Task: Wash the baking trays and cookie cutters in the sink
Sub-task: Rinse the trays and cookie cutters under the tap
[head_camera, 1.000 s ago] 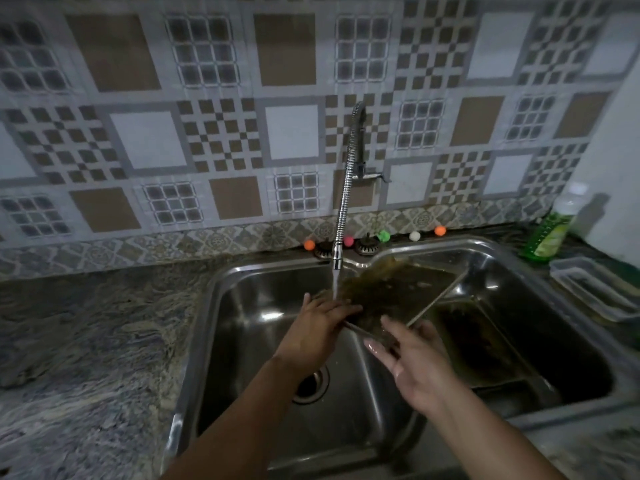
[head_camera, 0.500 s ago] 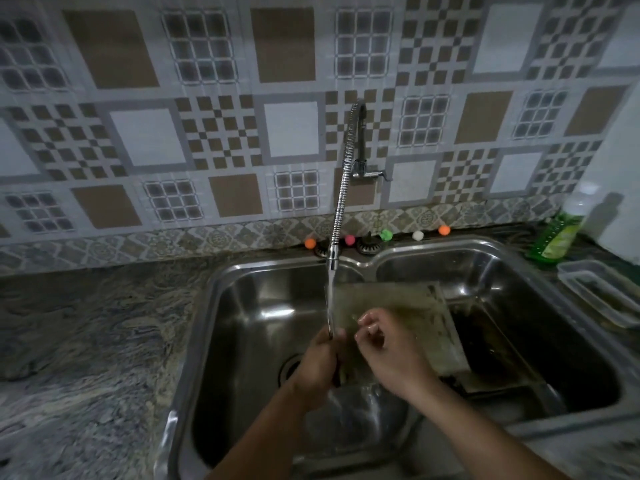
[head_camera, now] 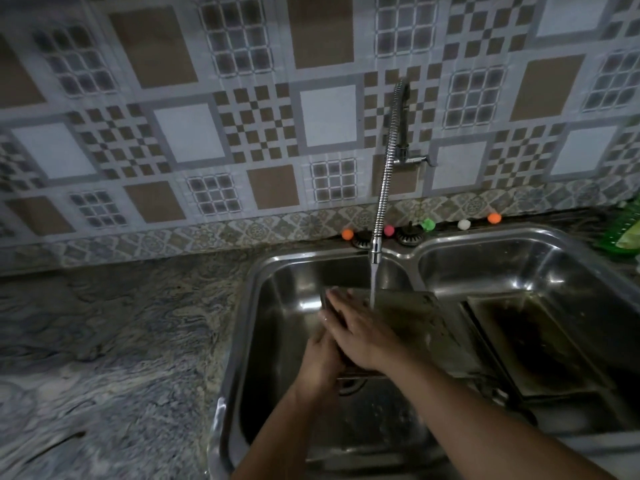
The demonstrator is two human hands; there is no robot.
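A dirty rectangular baking tray (head_camera: 426,327) lies tilted across the left basin of the steel double sink (head_camera: 263,271), under water running from the flexible tap (head_camera: 386,174). My left hand (head_camera: 320,358) grips the tray's near left edge from below. My right hand (head_camera: 360,327) lies flat on the tray's surface, fingers stretched toward its far left corner. A second dark, greasy tray (head_camera: 533,344) lies in the right basin. No cookie cutters show.
Several small coloured balls (head_camera: 427,224) and two drain plugs (head_camera: 408,234) line the sink's back rim. A green bottle (head_camera: 623,230) stands at the far right. Grey marbled countertop (head_camera: 104,341) spreads to the left. Patterned tile wall rises behind.
The tray has dropped flatter under the stream. My right hand went from curled at its edge to flat on its surface. The camera has swung left.
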